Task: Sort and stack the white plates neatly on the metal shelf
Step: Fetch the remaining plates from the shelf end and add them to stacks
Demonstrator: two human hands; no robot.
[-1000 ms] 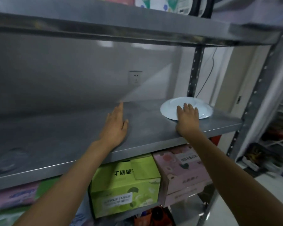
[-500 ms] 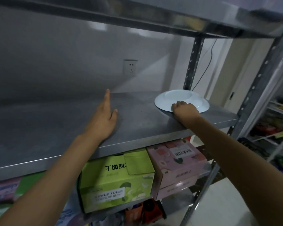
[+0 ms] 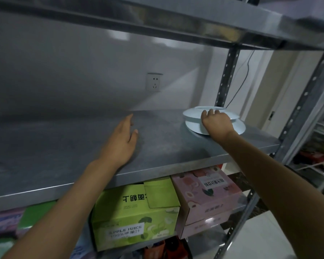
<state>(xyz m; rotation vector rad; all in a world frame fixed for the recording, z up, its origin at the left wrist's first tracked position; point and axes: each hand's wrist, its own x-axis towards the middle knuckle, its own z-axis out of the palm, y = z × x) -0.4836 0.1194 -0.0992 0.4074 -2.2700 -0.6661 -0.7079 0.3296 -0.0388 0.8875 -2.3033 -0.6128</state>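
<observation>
A white plate [image 3: 194, 126] sits at the right end of the metal shelf [image 3: 64, 156], close to the rear post. My right hand [image 3: 215, 124] grips its near rim, fingers curled over the top and palm against the side. The plate appears raised or tilted off the shelf. Its outline is blurred, and I cannot tell whether it is one plate or two. My left hand [image 3: 123, 141] rests flat on the middle of the shelf, fingers straight, holding nothing.
An upper shelf [image 3: 157, 21] runs low overhead. Perforated posts stand behind the plate [image 3: 226, 75] and at the front right corner [image 3: 297, 128]. On the level below stand a green juice box [image 3: 135, 217] and a pink box [image 3: 206, 195]. A wall socket [image 3: 154, 82] is behind.
My right hand went from lying flat on the plate to curling over its near rim, and the plate now looks lifted. My left hand stayed flat on the shelf.
</observation>
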